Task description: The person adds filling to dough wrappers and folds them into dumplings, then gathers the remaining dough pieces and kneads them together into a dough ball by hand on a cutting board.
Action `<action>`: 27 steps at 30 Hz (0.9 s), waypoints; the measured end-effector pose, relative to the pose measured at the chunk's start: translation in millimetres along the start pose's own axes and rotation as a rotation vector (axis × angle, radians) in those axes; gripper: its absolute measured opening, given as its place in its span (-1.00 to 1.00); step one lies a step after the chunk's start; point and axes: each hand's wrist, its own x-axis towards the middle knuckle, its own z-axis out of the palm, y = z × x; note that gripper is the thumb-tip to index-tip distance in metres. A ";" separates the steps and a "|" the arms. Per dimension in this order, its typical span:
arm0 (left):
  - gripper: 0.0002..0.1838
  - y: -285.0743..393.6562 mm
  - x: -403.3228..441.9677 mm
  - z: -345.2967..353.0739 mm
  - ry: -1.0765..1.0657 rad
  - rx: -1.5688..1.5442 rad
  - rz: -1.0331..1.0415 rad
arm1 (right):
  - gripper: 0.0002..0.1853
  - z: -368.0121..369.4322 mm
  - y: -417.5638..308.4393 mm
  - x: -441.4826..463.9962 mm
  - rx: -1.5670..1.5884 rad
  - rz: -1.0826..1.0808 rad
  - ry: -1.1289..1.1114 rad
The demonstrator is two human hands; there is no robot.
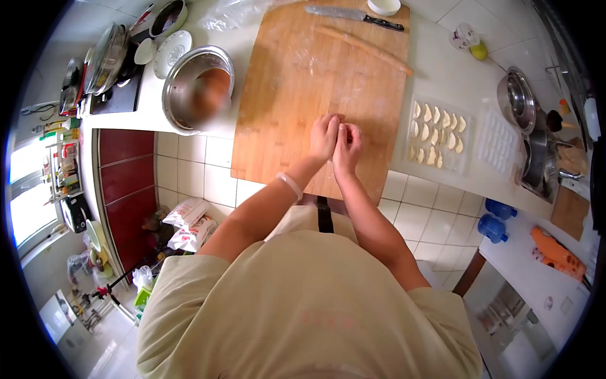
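Note:
Both hands meet over the wooden board [278, 126], near its front half. My left hand [324, 137] is closed, its fingers curled against the other hand. Pressed beside it, my right hand [347, 150] is closed too, fingers bent inward. Whatever sits between them is hidden by the fingers. To the right, a clear tray [466, 158] holds rows of pale crescent-shaped dumplings [435, 136]. A thin wooden rolling pin [366, 47] lies slantwise on the far part of the board, below a knife [353, 14] with a black handle.
A steel pot [173, 95] with blurred reddish-brown contents stands left of the board. Behind it are a patterned plate [172, 54] and a green-rimmed pan [169, 18]. A white bowl [384, 6] sits at the board's far edge. Steel basins [517, 101] stand far right.

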 end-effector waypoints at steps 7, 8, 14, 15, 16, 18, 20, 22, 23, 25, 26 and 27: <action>-0.70 10.2 -49.5 2.7 0.087 0.195 0.295 | -0.81 -22.5 30.5 -37.3 -0.094 -0.185 -0.043; -0.70 10.7 -48.1 4.3 0.076 0.286 0.332 | -0.81 -23.0 30.2 -34.7 -0.136 -0.240 -0.014; -0.77 11.4 -15.6 14.2 0.009 0.502 0.307 | -0.84 -17.8 40.8 6.5 -0.274 -0.286 0.017; -0.77 10.7 -10.8 14.5 -0.017 0.527 0.265 | -0.84 -14.1 44.0 7.5 -0.338 -0.277 0.050; -0.77 10.0 -5.9 14.2 -0.039 0.550 0.226 | -0.84 -9.6 47.3 10.0 -0.375 -0.288 0.100; -0.75 10.6 3.2 12.0 -0.040 0.461 0.225 | -0.81 -3.7 39.7 13.1 -0.398 -0.199 0.118; -0.73 13.4 18.4 1.6 -0.039 0.377 0.226 | -0.74 7.8 37.4 20.6 -0.140 0.040 0.116; -0.70 22.2 34.8 -17.4 -0.210 -0.293 -0.011 | -0.75 15.4 22.0 24.7 0.131 0.143 0.051; -0.70 22.0 31.5 -22.8 -0.204 -0.287 -0.012 | -0.76 16.7 10.2 23.6 0.393 0.259 -0.011; -0.66 18.3 32.7 -30.4 -0.038 0.053 0.047 | -0.75 26.1 -8.1 7.7 0.254 0.208 -0.010; -0.65 -6.9 26.8 -28.5 -0.082 0.166 0.091 | -0.76 34.1 1.5 0.6 0.165 0.108 0.035; -0.65 -5.2 18.1 -28.8 -0.083 0.169 0.092 | -0.76 38.3 9.0 -5.5 0.073 0.013 0.082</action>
